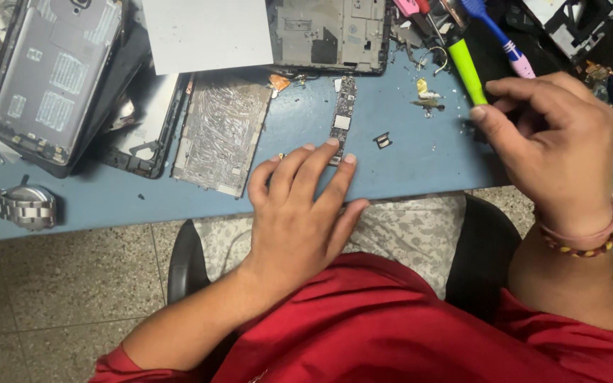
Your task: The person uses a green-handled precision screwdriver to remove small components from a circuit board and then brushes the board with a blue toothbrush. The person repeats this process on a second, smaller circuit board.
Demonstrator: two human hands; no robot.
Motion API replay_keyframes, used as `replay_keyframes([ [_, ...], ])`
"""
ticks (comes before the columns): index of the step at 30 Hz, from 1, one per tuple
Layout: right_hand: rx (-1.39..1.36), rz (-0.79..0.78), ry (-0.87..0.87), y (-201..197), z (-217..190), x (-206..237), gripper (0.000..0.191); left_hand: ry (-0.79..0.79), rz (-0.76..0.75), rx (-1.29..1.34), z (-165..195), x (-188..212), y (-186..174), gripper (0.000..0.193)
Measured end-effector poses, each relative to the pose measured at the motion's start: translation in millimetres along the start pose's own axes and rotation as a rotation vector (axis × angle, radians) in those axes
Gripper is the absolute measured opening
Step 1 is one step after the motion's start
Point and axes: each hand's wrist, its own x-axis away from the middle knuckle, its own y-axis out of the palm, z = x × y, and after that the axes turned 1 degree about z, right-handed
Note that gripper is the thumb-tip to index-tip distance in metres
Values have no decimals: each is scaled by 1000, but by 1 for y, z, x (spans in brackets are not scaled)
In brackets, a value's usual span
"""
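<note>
Moderately lit from overhead, even and a little flat, with a cool cast on the blue worktop (pixel 406 152). Soft, short shadows under the left hand (pixel 299 213) and right hand (pixel 558 152). Dull glare on the foil-backed panel (pixel 221 131) and white sheet (pixel 207 32). Dark, murky top right corner. Slight motion blur on the right fingers; mild softness and bending toward edges.

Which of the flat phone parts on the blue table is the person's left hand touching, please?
The narrow circuit board: the left hand rests its fingertips on its near end. The foil-covered panel and the dark back covers farther left lie untouched.
</note>
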Motion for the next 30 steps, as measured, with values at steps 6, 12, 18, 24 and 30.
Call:
replay_keyframes([
  [6, 45, 42, -82, 5, -4, -4, 33, 53, -32, 67, 4, -11, 3, 42],
  [12, 2, 53, -34, 9, 1, 0, 32, 101, 50, 16, 5, -32, 11, 37],
  [18, -125, 37, 44, 13, 15, 3, 28, 62, 111, 35, 10, -46, 19, 33],
  [24, -494, 72, 217, 9, 26, 14, 26, 60, 99, -25, 14, -51, 24, 21],
  [30, -841, 150, 207, 7, 36, 26, 29, 111, 103, -31, 13, -53, 24, 13],
])
